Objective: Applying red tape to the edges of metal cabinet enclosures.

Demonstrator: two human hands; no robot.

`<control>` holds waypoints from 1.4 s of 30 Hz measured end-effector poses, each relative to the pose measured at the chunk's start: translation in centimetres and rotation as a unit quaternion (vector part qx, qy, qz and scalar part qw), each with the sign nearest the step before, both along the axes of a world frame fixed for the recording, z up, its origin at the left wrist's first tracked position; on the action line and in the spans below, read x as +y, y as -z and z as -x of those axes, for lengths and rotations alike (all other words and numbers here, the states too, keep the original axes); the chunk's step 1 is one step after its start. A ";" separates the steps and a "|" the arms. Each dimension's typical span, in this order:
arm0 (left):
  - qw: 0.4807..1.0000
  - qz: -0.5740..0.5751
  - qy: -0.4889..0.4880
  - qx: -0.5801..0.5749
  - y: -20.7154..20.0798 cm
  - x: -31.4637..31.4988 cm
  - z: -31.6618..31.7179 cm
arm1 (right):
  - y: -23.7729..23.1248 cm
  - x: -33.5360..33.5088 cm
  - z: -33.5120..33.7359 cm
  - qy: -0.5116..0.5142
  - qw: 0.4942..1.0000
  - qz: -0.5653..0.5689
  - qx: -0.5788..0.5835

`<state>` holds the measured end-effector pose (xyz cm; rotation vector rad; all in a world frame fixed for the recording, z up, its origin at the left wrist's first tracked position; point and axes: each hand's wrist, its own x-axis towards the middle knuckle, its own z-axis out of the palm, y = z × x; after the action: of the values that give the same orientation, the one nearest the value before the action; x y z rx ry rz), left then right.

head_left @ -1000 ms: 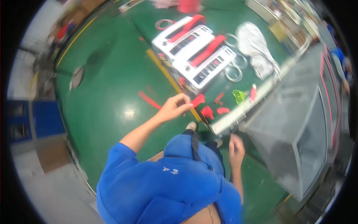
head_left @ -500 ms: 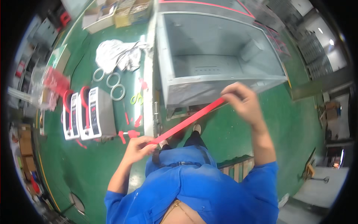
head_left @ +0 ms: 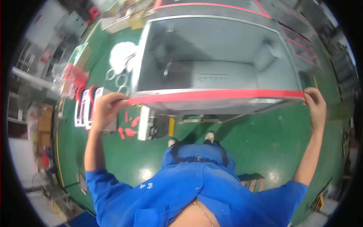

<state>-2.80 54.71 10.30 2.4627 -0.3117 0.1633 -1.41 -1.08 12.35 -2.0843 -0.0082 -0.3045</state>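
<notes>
A long strip of red tape (head_left: 219, 94) is stretched taut between my two hands, along the near upper edge of a grey, open metal cabinet (head_left: 211, 106). My left hand (head_left: 107, 109) pinches the strip's left end, just beyond the cabinet's near left corner. At the near right corner, my right hand (head_left: 316, 106) grips the other end between thumb and fingers. The strip covers the view of that edge; whether it sticks along its whole length, I cannot tell. Inside the cabinet, a slotted panel is visible.
Left of the cabinet stand two white tape dispensers (head_left: 84, 106) with red rolls, several pale rings (head_left: 121, 80), a white cloth (head_left: 121, 56) and red scraps (head_left: 130, 132). Boxes (head_left: 115, 22) sit farther back. Another cabinet with red edging (head_left: 211, 4) is behind.
My hands have spread far apart and moved forward to the cabinet. The strip, slanting in front of my body before, now runs level along the cabinet's near edge.
</notes>
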 end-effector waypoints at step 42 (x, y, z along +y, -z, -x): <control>0.897 0.294 -0.181 -0.276 -7.7 3.5 7.4 | 6.4 1.7 2.1 -0.289 0.914 -0.227 0.171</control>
<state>-10.17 58.23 17.98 1.8003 -0.0165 0.9769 -3.47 0.67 5.91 -1.5550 -0.3110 0.3907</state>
